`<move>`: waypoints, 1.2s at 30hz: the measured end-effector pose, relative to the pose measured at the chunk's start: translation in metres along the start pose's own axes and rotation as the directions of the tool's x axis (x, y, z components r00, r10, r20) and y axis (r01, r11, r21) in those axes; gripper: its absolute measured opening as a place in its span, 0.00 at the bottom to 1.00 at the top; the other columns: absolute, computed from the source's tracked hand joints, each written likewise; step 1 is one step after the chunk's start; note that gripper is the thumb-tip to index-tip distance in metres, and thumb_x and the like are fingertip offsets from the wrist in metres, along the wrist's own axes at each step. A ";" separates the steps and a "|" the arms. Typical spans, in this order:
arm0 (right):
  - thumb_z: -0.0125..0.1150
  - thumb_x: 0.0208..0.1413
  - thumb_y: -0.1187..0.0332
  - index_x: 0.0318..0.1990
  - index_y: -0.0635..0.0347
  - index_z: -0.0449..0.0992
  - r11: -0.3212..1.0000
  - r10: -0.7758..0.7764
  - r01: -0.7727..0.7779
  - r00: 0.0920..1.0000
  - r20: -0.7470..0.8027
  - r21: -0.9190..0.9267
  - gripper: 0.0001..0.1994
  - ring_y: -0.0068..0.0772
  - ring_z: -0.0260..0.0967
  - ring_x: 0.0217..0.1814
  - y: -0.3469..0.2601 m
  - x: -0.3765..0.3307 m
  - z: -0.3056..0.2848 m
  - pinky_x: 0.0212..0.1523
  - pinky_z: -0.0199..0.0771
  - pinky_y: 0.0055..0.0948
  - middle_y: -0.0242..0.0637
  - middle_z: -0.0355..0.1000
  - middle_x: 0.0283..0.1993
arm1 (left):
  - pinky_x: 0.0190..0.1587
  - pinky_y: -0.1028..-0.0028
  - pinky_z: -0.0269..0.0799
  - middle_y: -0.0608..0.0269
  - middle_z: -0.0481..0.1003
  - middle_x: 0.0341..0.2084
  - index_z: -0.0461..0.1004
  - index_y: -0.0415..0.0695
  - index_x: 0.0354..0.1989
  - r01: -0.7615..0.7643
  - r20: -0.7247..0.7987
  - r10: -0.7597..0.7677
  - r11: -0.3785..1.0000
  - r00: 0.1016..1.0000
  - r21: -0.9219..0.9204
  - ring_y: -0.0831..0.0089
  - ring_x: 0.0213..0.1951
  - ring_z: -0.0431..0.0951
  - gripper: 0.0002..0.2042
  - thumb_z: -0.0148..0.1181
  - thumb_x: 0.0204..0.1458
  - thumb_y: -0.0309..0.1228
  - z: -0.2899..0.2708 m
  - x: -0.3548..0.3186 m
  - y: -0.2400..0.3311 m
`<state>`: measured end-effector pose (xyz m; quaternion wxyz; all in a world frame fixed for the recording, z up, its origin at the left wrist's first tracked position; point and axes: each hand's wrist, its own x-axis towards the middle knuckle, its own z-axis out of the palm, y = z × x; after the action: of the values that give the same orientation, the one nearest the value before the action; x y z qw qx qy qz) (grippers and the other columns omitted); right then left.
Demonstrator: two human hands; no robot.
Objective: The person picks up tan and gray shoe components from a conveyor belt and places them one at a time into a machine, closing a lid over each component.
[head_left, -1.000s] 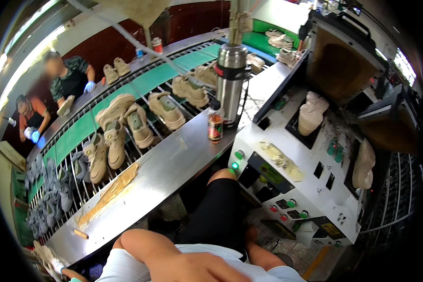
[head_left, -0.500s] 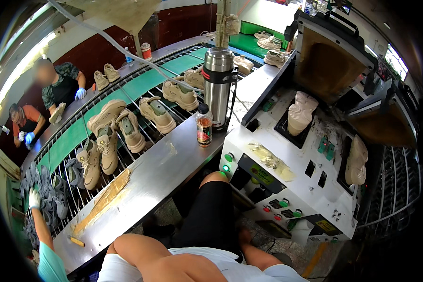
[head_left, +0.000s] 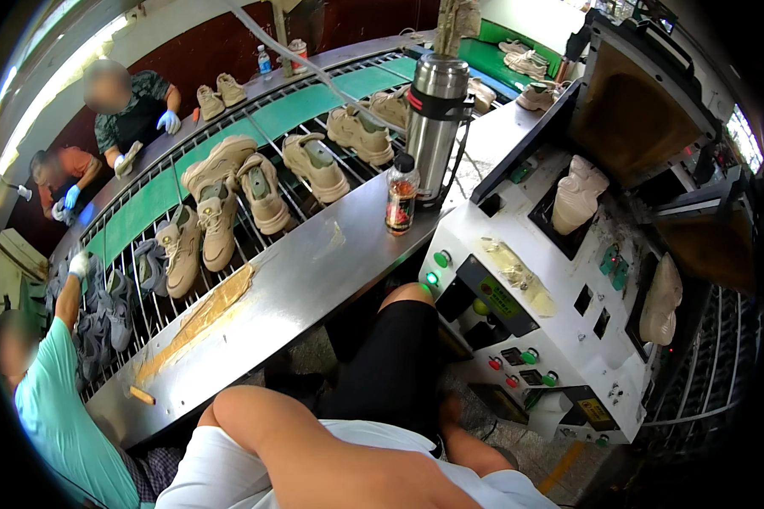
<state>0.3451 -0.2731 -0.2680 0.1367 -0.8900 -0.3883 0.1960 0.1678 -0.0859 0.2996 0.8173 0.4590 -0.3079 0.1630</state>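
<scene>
My left arm is bent across the lower edge, and its hand is out of view. Past my white sleeve, my right arm reaches down beside my black-clothed thigh. What looks like my right hand is in shadow there, its fingers too dim to make out. Nearest to it is the white machine with green and red buttons. Pale shoe forms rest under its raised lids. On the steel ledge stand a steel thermos and a small bottle with orange contents.
Beige sneakers and grey shoes sit on a curved rail conveyor. A co-worker in a teal shirt reaches a white-gloved hand to the grey shoes. Two more people work across the belt. A yellow-handled tool lies on the ledge.
My view has swung, so the ledge, thermos and machine sit further right. The teal-shirted co-worker shows more fully at the left. My left arm remains bent across the lower edge.
</scene>
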 end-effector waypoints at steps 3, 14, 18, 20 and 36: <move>0.55 0.52 0.64 0.36 0.55 0.79 0.997 -0.079 0.078 0.995 -0.055 -0.009 0.10 0.51 0.72 0.40 0.002 -0.002 0.002 0.39 0.72 0.46 0.48 0.74 0.37 | 0.24 0.72 0.65 0.57 0.71 0.26 0.61 0.44 0.17 -0.005 0.085 0.007 1.000 0.996 -0.022 0.65 0.27 0.72 0.15 0.59 0.47 0.16 -0.007 0.015 0.002; 0.56 0.50 0.64 0.36 0.53 0.80 0.999 0.030 -0.029 0.996 -0.079 0.016 0.09 0.52 0.73 0.38 0.013 0.006 0.015 0.39 0.73 0.46 0.47 0.75 0.37 | 0.23 0.71 0.60 0.59 0.64 0.20 0.57 0.43 0.15 -0.056 -0.027 0.052 0.986 0.998 -0.160 0.62 0.24 0.67 0.15 0.57 0.44 0.14 0.003 0.012 -0.011; 0.56 0.51 0.64 0.36 0.53 0.80 0.998 0.062 -0.060 0.996 -0.063 0.033 0.09 0.52 0.73 0.39 0.009 0.003 0.012 0.40 0.72 0.47 0.47 0.75 0.38 | 0.23 0.70 0.59 0.60 0.63 0.18 0.56 0.43 0.15 -0.062 0.095 0.065 0.998 0.993 -0.034 0.61 0.24 0.66 0.16 0.56 0.44 0.14 -0.005 0.018 -0.006; 0.55 0.52 0.63 0.36 0.53 0.80 0.995 0.082 -0.079 0.995 -0.064 0.056 0.09 0.52 0.73 0.40 0.008 0.003 0.010 0.40 0.72 0.47 0.47 0.75 0.38 | 0.23 0.70 0.60 0.60 0.62 0.17 0.56 0.44 0.15 -0.090 0.034 0.093 0.992 0.995 -0.091 0.61 0.24 0.67 0.16 0.55 0.45 0.15 0.002 0.013 -0.016; 0.54 0.51 0.64 0.37 0.54 0.80 0.994 0.065 -0.065 0.998 0.001 0.092 0.10 0.51 0.71 0.46 0.002 0.007 0.000 0.44 0.71 0.45 0.46 0.74 0.42 | 0.21 0.69 0.60 0.61 0.62 0.17 0.55 0.44 0.15 -0.192 0.260 0.156 0.974 0.953 0.118 0.61 0.23 0.68 0.16 0.55 0.46 0.16 -0.011 0.018 -0.013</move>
<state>0.3505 -0.2689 -0.2705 0.1716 -0.8951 -0.3497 0.2169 0.1926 -0.0841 0.2987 0.7197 0.5039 -0.4351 0.1970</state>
